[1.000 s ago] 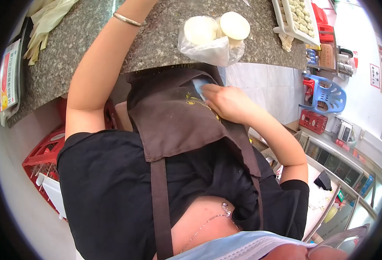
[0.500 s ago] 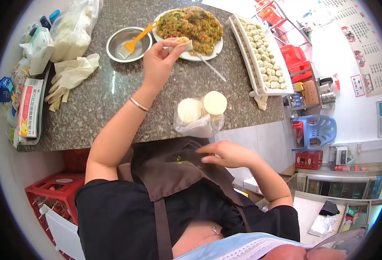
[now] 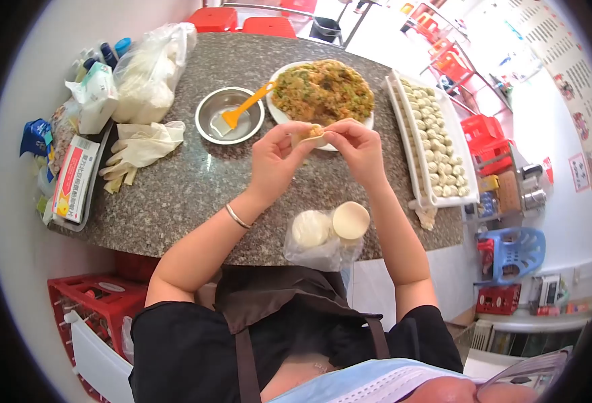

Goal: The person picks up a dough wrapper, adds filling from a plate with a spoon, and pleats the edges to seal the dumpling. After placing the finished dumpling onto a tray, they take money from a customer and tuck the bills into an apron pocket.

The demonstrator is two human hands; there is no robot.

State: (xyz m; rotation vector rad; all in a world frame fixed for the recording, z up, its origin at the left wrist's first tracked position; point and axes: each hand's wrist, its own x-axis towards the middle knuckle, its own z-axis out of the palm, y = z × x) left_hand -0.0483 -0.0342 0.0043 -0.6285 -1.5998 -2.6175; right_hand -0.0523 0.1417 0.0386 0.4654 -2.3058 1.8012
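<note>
My left hand [image 3: 274,159] holds a dumpling wrapper with orange-brown filling [image 3: 315,134] in its fingers. On the other side of the wrapper, my right hand [image 3: 358,152] pinches its edge between thumb and fingers. Just beyond the hands lies a white plate [image 3: 277,113] heaped with chopped filling [image 3: 323,88]. Left of it sits a metal bowl [image 3: 205,129] with an orange-handled brush [image 3: 242,107] resting inside. Nearer me, two stacks of round wrappers [image 3: 351,220] stand in a clear plastic bag [image 3: 315,256].
On the right stands a white tray [image 3: 409,144] with rows of shaped dumplings [image 3: 437,141]. Cream gloves [image 3: 141,143], a bulging plastic bag [image 3: 151,74] and a red-and-white box [image 3: 75,178] lie at the left of the speckled counter [image 3: 175,208]. A red crate [image 3: 98,295] is below.
My right hand has risen from beside the apron to the wrapper and now grips its edge. My left hand still holds the filled wrapper. The camera view has shifted.
</note>
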